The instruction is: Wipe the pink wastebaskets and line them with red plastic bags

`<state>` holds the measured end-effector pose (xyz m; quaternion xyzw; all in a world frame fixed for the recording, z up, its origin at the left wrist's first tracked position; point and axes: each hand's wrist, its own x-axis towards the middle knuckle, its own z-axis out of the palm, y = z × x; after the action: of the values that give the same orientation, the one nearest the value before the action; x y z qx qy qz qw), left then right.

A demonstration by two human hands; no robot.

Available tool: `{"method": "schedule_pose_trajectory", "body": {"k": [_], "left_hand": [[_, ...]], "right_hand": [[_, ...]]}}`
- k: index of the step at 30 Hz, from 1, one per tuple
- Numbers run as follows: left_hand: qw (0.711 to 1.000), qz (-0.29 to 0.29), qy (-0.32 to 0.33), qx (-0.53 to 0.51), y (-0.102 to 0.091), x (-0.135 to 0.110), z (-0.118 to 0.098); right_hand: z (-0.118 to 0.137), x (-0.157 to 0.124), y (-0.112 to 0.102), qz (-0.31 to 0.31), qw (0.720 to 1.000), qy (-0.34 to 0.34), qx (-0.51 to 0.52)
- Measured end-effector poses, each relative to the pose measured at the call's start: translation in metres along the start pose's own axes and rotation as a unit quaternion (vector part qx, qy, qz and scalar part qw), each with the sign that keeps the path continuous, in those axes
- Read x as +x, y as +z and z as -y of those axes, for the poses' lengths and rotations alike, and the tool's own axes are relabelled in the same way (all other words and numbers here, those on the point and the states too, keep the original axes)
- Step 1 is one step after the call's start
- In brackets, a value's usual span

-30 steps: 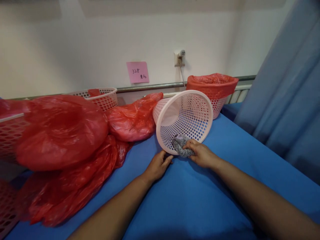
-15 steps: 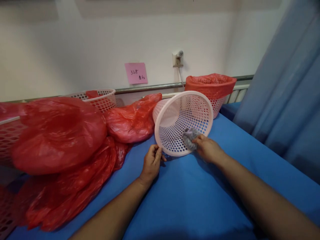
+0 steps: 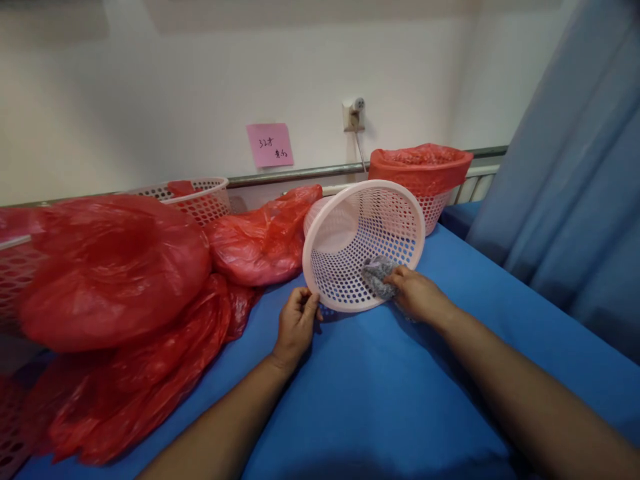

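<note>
A pale pink perforated plastic basket [image 3: 350,233] lies on its side on the blue sheet, its mouth facing me. My left hand [image 3: 295,325] is closed on the lower left of its rim, thumb on top. In my right hand [image 3: 419,293], at the lower right of the mouth, is a grey cloth [image 3: 379,275], bunched up. The cloth lies against the inner wall near the rim. Some fingertips of both hands are hidden.
Red plastic bags [image 3: 115,267] pile up on the left, partly over other baskets. Behind on the right stands a basket lined with a red bag [image 3: 420,170]. A metal rail [image 3: 295,177] runs along the wall. A blue curtain [image 3: 560,193] hangs at the right.
The basket's rim and my left hand have shifted slightly left. The grey cloth has moved a little left along the inner wall. Both hands keep their grip.
</note>
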<state>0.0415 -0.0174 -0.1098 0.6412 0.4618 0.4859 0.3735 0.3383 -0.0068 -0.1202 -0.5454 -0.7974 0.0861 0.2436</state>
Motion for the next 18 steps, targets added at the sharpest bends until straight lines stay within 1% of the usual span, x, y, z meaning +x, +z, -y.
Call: {"method": "schedule_pose_trajectory", "body": {"k": [2,4,6,9,10,12,14,15,18], "left_hand": [[1.0,-0.02,0.002,0.0,-0.003,0.001,-0.001],[1.0,-0.01,0.002,0.002,-0.003,0.001,0.0],[1.0,0.023,0.0,0.008,0.001,0.0,0.002],[0.996,0.084,-0.004,0.021,0.009,-0.001,0.005],[0.995,0.099,-0.005,0.025,0.011,-0.001,0.006],[0.993,0.115,-0.006,0.028,0.014,-0.001,0.005],[0.993,0.114,-0.003,0.027,0.013,-0.002,0.003],[0.994,0.106,0.0,0.025,0.011,-0.003,0.002],[0.997,0.07,0.004,0.016,0.006,-0.005,-0.001]], "right_hand": [[-0.002,0.0,-0.003,-0.031,0.997,0.043,-0.05],[0.002,-0.001,-0.002,-0.031,0.997,0.042,-0.052],[0.011,-0.003,0.003,-0.005,1.0,0.002,-0.021],[0.025,-0.005,0.01,0.033,0.995,-0.083,0.045],[0.028,-0.005,0.012,0.038,0.992,-0.102,0.061],[0.031,-0.005,0.014,0.041,0.989,-0.12,0.083],[0.026,-0.004,0.015,0.04,0.989,-0.109,0.09],[0.022,-0.002,0.014,0.034,0.992,-0.089,0.083],[0.004,0.001,0.008,-0.011,1.0,0.009,-0.004]]}}
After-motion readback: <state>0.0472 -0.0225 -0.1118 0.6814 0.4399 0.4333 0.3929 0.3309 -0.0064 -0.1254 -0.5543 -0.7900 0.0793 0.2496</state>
